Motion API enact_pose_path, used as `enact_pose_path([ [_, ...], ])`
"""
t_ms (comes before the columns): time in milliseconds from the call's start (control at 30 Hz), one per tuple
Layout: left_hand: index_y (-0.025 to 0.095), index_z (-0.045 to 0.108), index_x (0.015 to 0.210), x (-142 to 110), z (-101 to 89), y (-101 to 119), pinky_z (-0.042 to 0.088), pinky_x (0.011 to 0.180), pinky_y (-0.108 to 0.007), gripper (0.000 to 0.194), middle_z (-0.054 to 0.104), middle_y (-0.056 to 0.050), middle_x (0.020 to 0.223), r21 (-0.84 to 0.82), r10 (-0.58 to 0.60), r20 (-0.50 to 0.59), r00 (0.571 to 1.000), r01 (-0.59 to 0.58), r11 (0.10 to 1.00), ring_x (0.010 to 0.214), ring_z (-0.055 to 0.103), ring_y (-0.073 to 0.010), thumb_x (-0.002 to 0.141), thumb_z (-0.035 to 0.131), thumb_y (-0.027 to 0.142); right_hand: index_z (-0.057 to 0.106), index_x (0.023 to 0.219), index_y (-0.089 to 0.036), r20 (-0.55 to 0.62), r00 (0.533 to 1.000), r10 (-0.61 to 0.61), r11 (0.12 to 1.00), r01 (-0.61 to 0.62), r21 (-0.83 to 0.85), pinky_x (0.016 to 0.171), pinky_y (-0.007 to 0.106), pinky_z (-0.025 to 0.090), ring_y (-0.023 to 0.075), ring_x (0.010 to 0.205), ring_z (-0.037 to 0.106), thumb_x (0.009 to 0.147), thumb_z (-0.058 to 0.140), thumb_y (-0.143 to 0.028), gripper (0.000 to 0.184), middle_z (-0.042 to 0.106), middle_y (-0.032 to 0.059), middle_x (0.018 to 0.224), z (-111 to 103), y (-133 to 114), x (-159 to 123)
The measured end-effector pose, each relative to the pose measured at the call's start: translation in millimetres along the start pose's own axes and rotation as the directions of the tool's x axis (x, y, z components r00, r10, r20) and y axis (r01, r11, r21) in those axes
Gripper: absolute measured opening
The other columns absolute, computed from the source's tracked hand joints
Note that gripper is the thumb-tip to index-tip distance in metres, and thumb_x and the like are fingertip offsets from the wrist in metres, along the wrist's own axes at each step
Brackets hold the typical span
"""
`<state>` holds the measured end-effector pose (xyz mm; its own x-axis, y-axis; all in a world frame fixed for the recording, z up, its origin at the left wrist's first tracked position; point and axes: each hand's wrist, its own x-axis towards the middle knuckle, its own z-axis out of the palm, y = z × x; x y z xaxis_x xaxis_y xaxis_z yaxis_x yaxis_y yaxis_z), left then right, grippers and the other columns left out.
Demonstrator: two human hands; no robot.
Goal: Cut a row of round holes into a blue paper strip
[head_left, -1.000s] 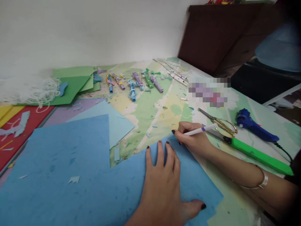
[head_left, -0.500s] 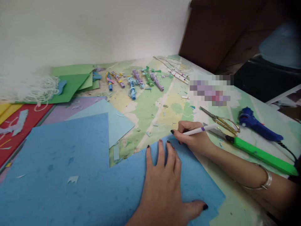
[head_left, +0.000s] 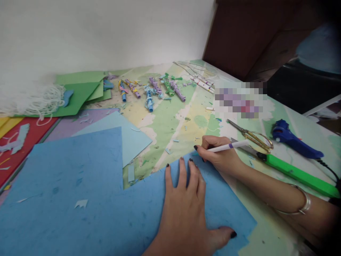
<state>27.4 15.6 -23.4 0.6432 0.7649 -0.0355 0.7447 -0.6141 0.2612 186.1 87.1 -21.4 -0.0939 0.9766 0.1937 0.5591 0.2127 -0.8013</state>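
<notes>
My left hand (head_left: pixel 183 206) lies flat with fingers spread on a large sheet of blue paper (head_left: pixel 101 220), which has a notch cut into its far edge. In a pinch grip, my right hand (head_left: pixel 220 153) holds a white marker with a purple band (head_left: pixel 229 146). The marker's tip is near the far edge of the blue paper, partly hidden behind my fingers. Close to my right forearm are a green-handled knife (head_left: pixel 298 174) and gold-handled scissors (head_left: pixel 250 136). A small light scrap (head_left: pixel 81 203) rests on the sheet.
Several small decorated paper rolls (head_left: pixel 149 99) lie toward the wall. White string (head_left: pixel 34 99) sits on green sheets (head_left: pixel 82 96) at the left, beside red paper (head_left: pixel 16 153). A blue glue gun (head_left: pixel 295 140) with a cord lies at the right. White markers (head_left: pixel 202 85) are farther back.
Almost nothing differs. The view has shifted slightly, and the marker in my right hand has moved a very little to the right. My left hand stays flat on the paper.
</notes>
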Motion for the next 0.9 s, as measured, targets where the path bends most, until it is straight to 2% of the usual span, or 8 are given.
enact_pose_path([
  [167,0.001,0.035,0.136,0.0,0.2,-0.7,-0.002,0.103,-0.067,0.104,0.021,-0.025,0.146,-0.006,-0.007,-0.002,1.000,0.007,1.000,0.135,0.003,-0.0435,0.069,0.030,0.079,0.036,0.049,-0.018,-0.010,1.000,-0.018,0.998,0.018,-0.060,0.045,0.024,0.024,0.0073,0.045,0.033,0.073,0.054,-0.014,0.030,0.038,-0.0059,0.044,0.3,1.7,0.6],
  [333,0.000,0.035,0.136,-0.3,-0.2,-0.9,-0.001,0.103,-0.067,0.104,0.021,-0.026,0.145,-0.019,-0.006,-0.003,1.000,0.006,1.000,0.135,0.003,-0.0438,0.068,0.032,0.079,0.033,0.049,-0.019,-0.003,1.000,-0.007,0.999,0.007,-0.047,0.044,0.024,0.023,0.0071,0.045,0.030,0.072,0.054,-0.015,0.031,0.034,-0.0065,0.044,-0.4,2.2,0.2],
  [700,0.001,0.035,0.136,-2.1,0.0,0.1,-0.002,0.104,-0.066,0.103,0.022,-0.026,0.145,-0.010,-0.002,-0.012,1.000,0.002,1.000,0.136,0.003,-0.0425,0.069,0.029,0.079,0.040,0.050,-0.018,0.023,0.999,0.043,0.998,-0.044,0.044,0.044,0.022,0.029,0.0074,0.044,0.037,0.075,0.059,-0.021,0.032,0.048,-0.0045,0.044,-0.2,-0.9,-1.2],
  [900,0.001,0.035,0.136,-0.3,0.4,-0.7,-0.002,0.104,-0.067,0.104,0.021,-0.026,0.146,-0.011,-0.008,0.001,1.000,0.008,1.000,0.136,0.002,-0.0429,0.068,0.030,0.079,0.041,0.049,-0.018,-0.007,1.000,0.014,1.000,-0.014,0.001,0.044,0.021,0.029,0.0070,0.044,0.038,0.076,0.057,-0.017,0.031,0.047,-0.0049,0.043,0.9,-0.8,-0.4],
])
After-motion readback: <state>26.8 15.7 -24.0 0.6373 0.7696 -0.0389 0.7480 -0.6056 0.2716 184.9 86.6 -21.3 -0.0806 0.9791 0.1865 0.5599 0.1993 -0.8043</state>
